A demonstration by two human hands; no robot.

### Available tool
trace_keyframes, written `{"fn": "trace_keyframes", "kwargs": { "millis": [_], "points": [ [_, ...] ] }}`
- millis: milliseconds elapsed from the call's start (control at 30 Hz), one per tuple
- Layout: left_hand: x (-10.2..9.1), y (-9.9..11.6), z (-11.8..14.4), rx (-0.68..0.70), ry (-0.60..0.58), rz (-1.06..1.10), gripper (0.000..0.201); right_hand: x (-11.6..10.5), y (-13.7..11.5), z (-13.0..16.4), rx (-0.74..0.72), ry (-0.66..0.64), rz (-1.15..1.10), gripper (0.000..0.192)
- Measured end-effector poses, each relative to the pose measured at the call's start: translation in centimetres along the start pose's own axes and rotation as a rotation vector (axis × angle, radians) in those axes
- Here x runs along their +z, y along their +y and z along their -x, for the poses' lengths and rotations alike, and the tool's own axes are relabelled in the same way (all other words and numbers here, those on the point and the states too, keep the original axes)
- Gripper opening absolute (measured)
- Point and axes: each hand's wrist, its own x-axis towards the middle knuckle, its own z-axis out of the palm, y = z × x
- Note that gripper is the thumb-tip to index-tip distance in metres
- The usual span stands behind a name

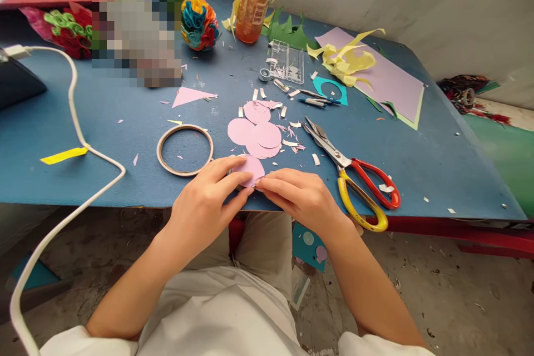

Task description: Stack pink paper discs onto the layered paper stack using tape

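Soft light, pixelated upper left

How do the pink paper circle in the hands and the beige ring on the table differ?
The pink paper circle is a filled disc, while the beige ring has an open middle. The circle looks smaller across than the ring. The circle is held by the left hand and right hand, whereas the ring lies flat on the blue table. Both are round.

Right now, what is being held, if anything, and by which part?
The nearest pink disc: the left hand has it by its left side, the right hand by its lower right edge.
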Motion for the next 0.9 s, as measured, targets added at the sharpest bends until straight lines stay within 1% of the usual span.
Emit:
{"fn": "trace_keyframes", "kwargs": {
  "millis": [133,333,533,667,900],
  "points": [
    [-0.02,0.01,-0.02,-0.001,0.002,0.002,0.015,-0.05,-0.02,-0.10,-0.004,-0.019,0.004,0.011],
    [0.05,-0.07,-0.01,0.004,0.007,0.000,0.016,-0.08,0.13,-0.04,-0.014,-0.005,-0.037,0.009],
    [0.07,-0.05,0.00,0.000,0.006,0.005,0.017,0.05,0.19,0.06,-0.018,0.052,-0.069,0.010],
    [0.14,-0.01,0.04,-0.001,0.009,0.000,0.017,0.10,0.20,-0.08,-0.024,0.028,-0.037,0.010],
    [0.24,0.05,0.05,-0.018,0.008,0.003,0.018,0.00,0.46,-0.04,-0.028,0.002,-0.072,0.007]
  ]
}}
